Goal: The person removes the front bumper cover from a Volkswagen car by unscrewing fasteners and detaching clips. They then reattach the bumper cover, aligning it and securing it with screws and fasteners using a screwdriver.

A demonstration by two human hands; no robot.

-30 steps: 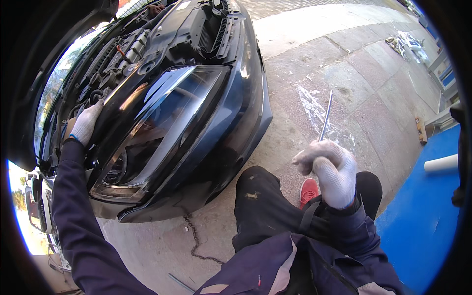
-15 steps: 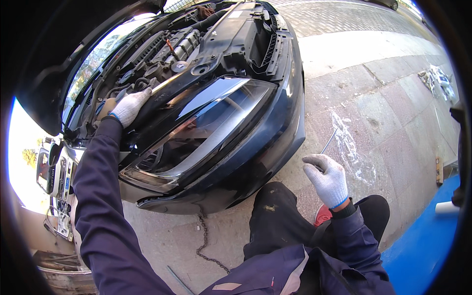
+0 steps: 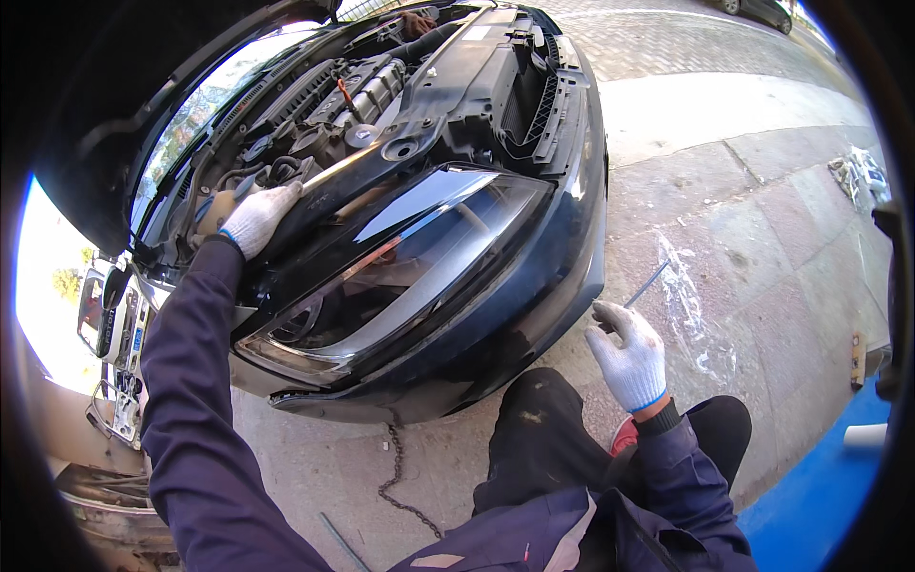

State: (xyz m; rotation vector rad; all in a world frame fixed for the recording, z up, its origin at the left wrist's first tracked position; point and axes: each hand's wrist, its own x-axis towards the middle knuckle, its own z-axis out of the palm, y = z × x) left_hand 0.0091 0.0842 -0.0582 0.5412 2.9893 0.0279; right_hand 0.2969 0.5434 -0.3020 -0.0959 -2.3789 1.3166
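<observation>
left gloved hand (image 3: 259, 221) on the edge of a dark car (image 3: 477, 348) by its headlight (image 3: 410, 272), cannot tell if it grips, right hand (image 3: 631, 360) curled around a metal rod (image 3: 647, 284) near the car's front corner, white sticker (image 3: 477, 33) up top, red tag (image 3: 527, 551) on the jacket (image 3: 195, 400)

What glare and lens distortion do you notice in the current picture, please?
Head view: bright reflections streak the headlight; head view: strong daylight nearly whitens the pale pavement strip and the far left; head view: the fisheye lens bows that strip's edges and leaves a dark, rounded border.
</observation>
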